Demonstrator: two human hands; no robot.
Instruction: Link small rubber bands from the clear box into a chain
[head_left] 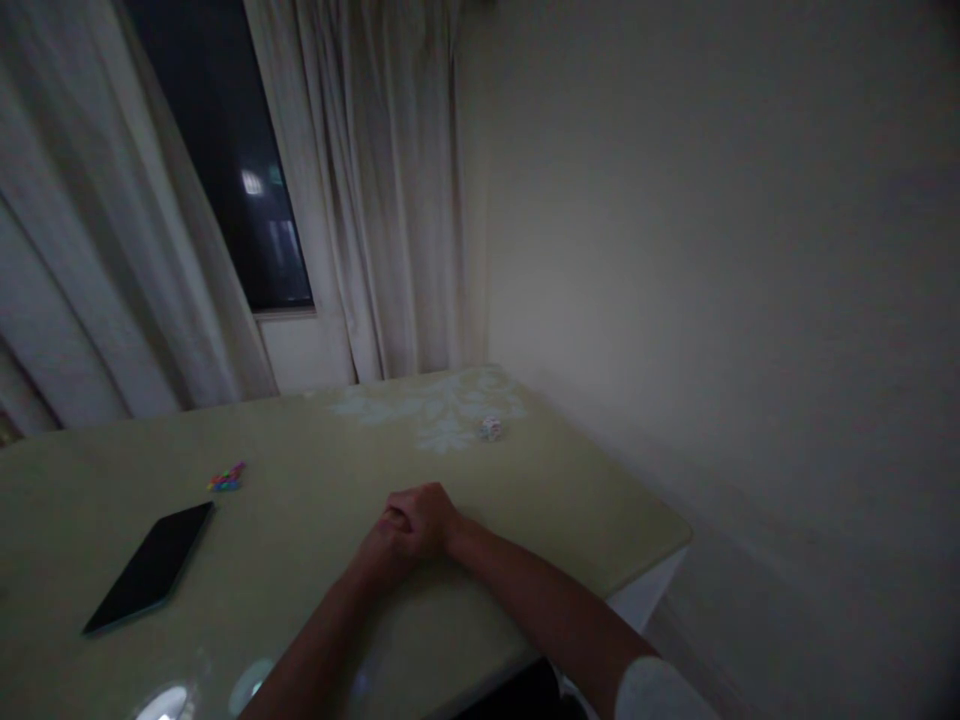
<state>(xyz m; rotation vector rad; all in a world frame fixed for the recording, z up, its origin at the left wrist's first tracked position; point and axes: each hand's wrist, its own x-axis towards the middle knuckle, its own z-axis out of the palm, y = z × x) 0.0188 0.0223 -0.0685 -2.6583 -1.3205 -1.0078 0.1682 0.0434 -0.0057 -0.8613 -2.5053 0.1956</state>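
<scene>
Above the near part of the pale green table, my two hands are pressed together in a clasp. My right hand (429,512) is closed, its fingers curled over and against my left hand (381,552). The left one is closed too, its fingers mostly hidden in the clasp. Whether anything is enclosed between the palms cannot be seen. Beyond them, near the table's right side, lies a small whitish clump (491,429), too blurred to name. To the left is a little pile of small multicoloured pieces (226,478), apart from both hands.
A dark tablet (154,568) lies flat on the left of the table (315,470). The wall (675,250) runs along the table's right side. Curtains (390,200) hang behind the far edge, around a dark window (240,160). Light reflects near the front.
</scene>
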